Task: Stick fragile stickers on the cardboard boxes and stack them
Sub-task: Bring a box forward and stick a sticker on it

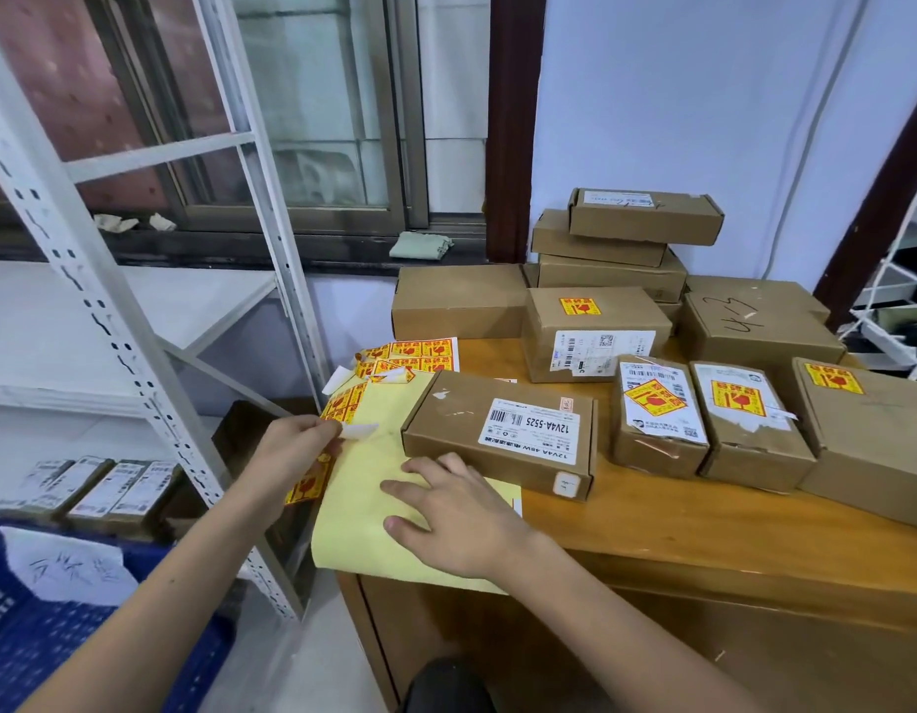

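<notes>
Pinching a thin, limp sticker [358, 431] by its edge with our left hand [297, 445], we rest our flat right hand [446, 512] on the yellow backing sheet [363, 486].

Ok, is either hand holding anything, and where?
The left hand pinches a sticker by its near end. The right hand grips nothing; it presses flat on the yellow backing sheet.

The sticker [361, 430] face is turned away; rightmost box [872, 440] runs off-frame.
</notes>
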